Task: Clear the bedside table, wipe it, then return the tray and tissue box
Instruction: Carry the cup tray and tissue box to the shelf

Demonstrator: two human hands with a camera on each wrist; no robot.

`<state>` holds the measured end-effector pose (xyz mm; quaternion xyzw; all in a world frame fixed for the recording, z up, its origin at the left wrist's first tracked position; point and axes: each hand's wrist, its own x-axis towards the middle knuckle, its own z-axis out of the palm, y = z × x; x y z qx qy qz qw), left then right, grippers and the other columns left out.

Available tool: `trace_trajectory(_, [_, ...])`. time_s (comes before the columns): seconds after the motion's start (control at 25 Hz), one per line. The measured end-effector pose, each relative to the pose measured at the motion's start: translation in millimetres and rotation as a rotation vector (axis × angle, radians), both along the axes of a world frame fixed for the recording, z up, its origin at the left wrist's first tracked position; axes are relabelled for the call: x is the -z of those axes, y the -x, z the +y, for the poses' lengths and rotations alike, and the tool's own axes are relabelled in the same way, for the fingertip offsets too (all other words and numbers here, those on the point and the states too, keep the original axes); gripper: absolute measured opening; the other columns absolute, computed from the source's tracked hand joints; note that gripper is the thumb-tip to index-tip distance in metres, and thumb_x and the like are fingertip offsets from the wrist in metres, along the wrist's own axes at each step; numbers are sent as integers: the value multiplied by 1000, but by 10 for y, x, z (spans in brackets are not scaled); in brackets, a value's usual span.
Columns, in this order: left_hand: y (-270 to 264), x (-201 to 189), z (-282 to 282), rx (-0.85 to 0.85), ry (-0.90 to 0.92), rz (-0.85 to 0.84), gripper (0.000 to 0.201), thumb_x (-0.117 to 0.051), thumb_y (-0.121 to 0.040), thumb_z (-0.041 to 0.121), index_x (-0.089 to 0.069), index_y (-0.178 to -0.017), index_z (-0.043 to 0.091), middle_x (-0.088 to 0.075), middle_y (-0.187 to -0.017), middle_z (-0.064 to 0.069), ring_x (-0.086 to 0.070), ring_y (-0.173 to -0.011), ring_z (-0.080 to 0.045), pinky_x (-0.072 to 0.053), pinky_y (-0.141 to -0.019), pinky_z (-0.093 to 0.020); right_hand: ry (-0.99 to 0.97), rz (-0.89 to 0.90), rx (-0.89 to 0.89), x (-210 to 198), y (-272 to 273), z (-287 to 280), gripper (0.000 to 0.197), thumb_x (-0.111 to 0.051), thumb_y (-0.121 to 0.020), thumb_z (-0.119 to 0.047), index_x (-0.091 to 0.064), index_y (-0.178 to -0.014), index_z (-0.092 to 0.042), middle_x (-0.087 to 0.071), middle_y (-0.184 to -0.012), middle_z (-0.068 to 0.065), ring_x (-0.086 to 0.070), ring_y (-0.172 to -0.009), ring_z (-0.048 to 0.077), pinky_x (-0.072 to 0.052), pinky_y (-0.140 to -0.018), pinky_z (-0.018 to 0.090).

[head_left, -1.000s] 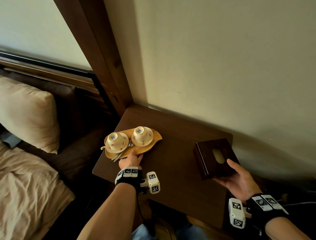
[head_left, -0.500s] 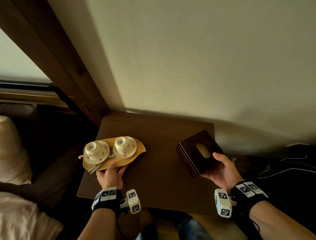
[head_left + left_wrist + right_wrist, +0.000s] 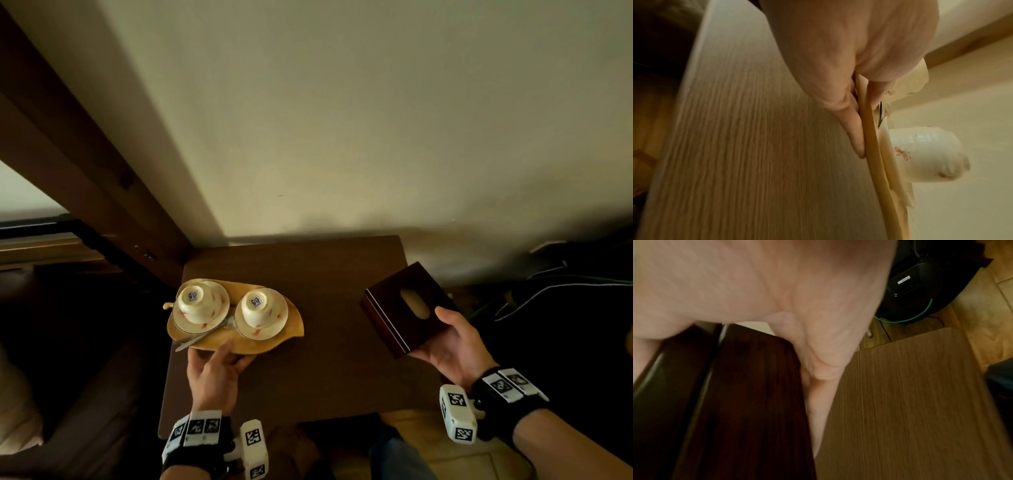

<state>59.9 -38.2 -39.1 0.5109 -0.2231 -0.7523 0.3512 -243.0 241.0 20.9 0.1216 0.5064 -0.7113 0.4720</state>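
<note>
Both hands lift things off the desk (image 3: 325, 377).
Left grip (image 3: 215, 371) pinches the tray (image 3: 274, 344); right grip (image 3: 452, 346) clasps the tissue box (image 3: 387, 318).

The desk (image 3: 325, 370) stands against the wall (image 3: 342, 120), with the bed (image 3: 20, 404) to its left. My left grip (image 3: 214, 371) holds the tray (image 3: 239, 344) by its near edge over the desk's left part. On the tray two saucers sit side by side, an upturned cup (image 3: 196, 303) on the left one, another cup (image 3: 257, 308) on the right one, and a spoon (image 3: 191, 342) before them. My right grip (image 3: 452, 349) holds the box (image 3: 406, 308) tilted above the desk's right edge. Cables (image 3: 555, 284) lie on the floor to the right.
</note>
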Motion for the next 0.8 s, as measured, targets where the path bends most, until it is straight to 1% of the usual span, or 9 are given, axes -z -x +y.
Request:
trace_trajectory(0.08, [20,-214,11,113,50,2,55,-57,-101,-7,-52,-149,19,-75,-128,-6,-73,-115,-36,-65,-78,-58,10,4,48,-82,-76,135,82,-92,-71,-32,-61,-143,-10,-67,-140,29,-71,-118,48,-63,-86,63])
trace_trajectory(0.12, [29,-325,25,170,75,-4,54,-57,-101,-7,-54,-148,19,-76,-127,-5,-76,-110,-32,-66,-77,-56,17,3,82,-150,-126,214,68,-79,-82,-31,-60,-144,-9,-67,-140,29,-72,-118,48,-64,-86,62])
trace_trajectory(0.2, [79,-522,94,291,111,-7,50,-57,-101,-6,-57,-145,18,-74,-130,-10,-77,-106,-33,-67,-72,-53,10,6,146,-278,-210,408,55,-61,-92,-30,-60,-143,-8,-68,-138,29,-73,-116,48,-65,-84,61])
trace_trajectory(0.24, [123,-630,145,353,123,-3,48,-57,-101,-5,-58,-143,17,-75,-128,-11,-78,-104,-35,-67,-69,-51,7,11,172,-338,-252,509,54,-60,-93,-29,-60,-143,-8,-68,-138,30,-72,-117,48,-64,-85,61])
trace_trajectory(0.36, [288,-922,351,504,122,31,45,-56,-100,-8,-62,-138,17,-76,-120,-17,-81,-87,-35,-66,-59,-45,-13,37,280,-496,-342,837,54,-62,-93,-28,-58,-145,-10,-66,-142,29,-69,-123,49,-52,-102,68])
trace_trajectory(0.56, [724,-1361,959,738,109,55,51,-59,-95,-9,-67,-134,22,-75,-123,-22,-80,-85,-41,-65,-63,-51,0,5,452,-781,-419,1613,54,-63,-88,-28,-62,-140,-16,-74,-133,21,-75,-113,43,-39,-115,73])
trace_trajectory(0.64, [887,-1520,1240,796,102,61,56,-60,-91,-10,-66,-137,20,-77,-122,-20,-80,-88,-41,-65,-65,-56,-4,8,508,-826,-512,1955,54,-64,-87,-27,-64,-139,-15,-77,-127,21,-78,-103,42,-38,-116,74])
trace_trajectory(0.72, [1046,-1646,1571,881,94,72,63,-64,-83,-6,-65,-140,22,-77,-124,-16,-79,-97,-42,-62,-73,-65,-36,38,566,-844,-618,2404,53,-68,-86,-27,-64,-138,-14,-78,-123,21,-79,-97,41,-45,-109,74])
trace_trajectory(0.8, [1200,-1755,1886,1002,66,112,68,-65,-81,-1,-60,-145,22,-79,-122,-13,-78,-103,-42,-62,-80,-68,-76,56,598,-830,-747,2840,63,-82,-78,-30,-64,-137,-16,-77,-127,21,-76,-108,43,-54,-99,71])
